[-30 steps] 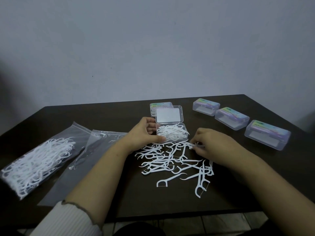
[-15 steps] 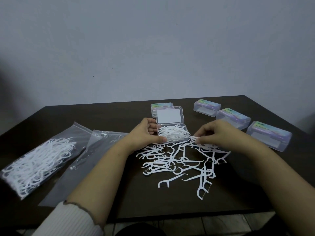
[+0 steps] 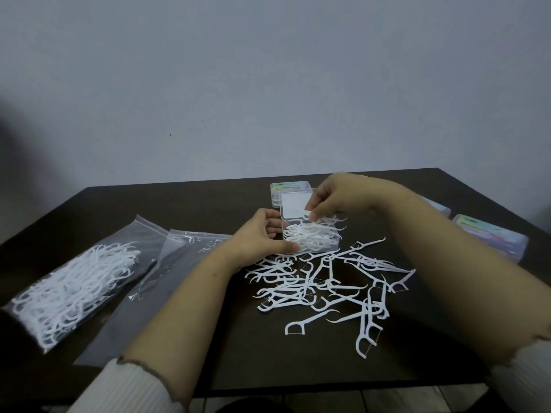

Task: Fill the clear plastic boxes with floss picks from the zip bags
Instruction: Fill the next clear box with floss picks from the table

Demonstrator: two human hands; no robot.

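While left hand [image 3: 262,236] steadies open box [image 3: 310,239] | zip bags [image 3: 74,281]: 2 | closed boxes [image 3: 492,236]: 3

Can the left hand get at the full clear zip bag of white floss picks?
Probably yes: the full zip bag lies unobstructed on the left hand's side, though that hand is holding the open clear box.

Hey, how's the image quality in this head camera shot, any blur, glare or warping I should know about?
Head view: dim, bluish light; wide-angle warping bows the dark brown table edge; the right hand looks slightly soft over the open clear plastic box; glints on the empty clear zip bag; the scattered white floss picks read sharp against the dark top; top-left corner is shadowed.
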